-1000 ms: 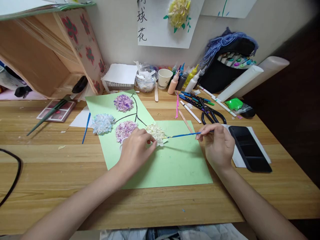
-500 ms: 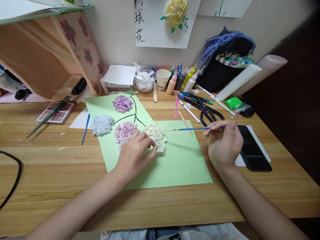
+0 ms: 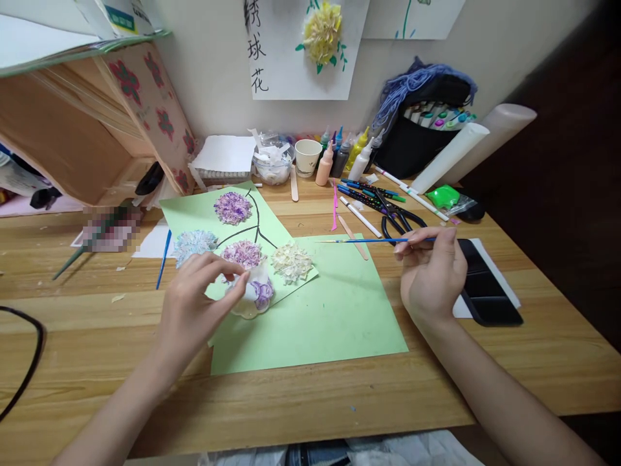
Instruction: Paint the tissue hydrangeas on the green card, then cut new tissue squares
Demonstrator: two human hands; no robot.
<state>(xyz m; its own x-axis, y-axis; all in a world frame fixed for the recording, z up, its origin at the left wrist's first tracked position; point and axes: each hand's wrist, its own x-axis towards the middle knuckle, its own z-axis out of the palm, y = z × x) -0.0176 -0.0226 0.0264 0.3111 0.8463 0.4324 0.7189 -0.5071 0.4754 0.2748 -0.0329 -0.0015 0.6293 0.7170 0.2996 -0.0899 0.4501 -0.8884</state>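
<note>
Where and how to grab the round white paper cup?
Probably the near rim, from above, one finger inside: the white paper cup stands upright, mouth open, with a clear round bowl of white scraps close on its left and a peach plastic squeeze bottle close on its right.

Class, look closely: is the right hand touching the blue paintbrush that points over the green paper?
Touching. The head view shows the right hand gripping the blue paintbrush by its handle, between thumb and fingers.
</note>
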